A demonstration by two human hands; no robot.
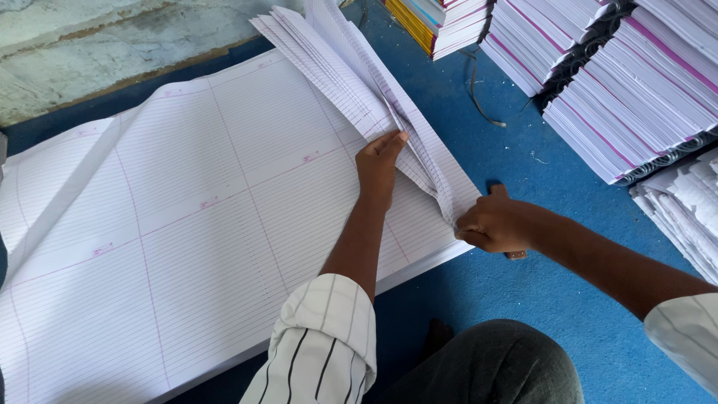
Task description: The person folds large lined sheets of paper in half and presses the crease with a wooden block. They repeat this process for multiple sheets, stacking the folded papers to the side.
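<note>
The folded sheets [359,82] are pinched at their near-right end by the right hand [497,223], long axis running far-left; the left hand [378,161] is pressed flat, open, on them.

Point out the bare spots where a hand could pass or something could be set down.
Bare blue mat lies between the large stack of ruled white sheets and the stacked pink-edged notebooks; more lies right of the right hand. The stack's left half is uncovered. Crowded: the fanned bundle of folded ruled sheets under the left hand, and the notebook corner.
</note>
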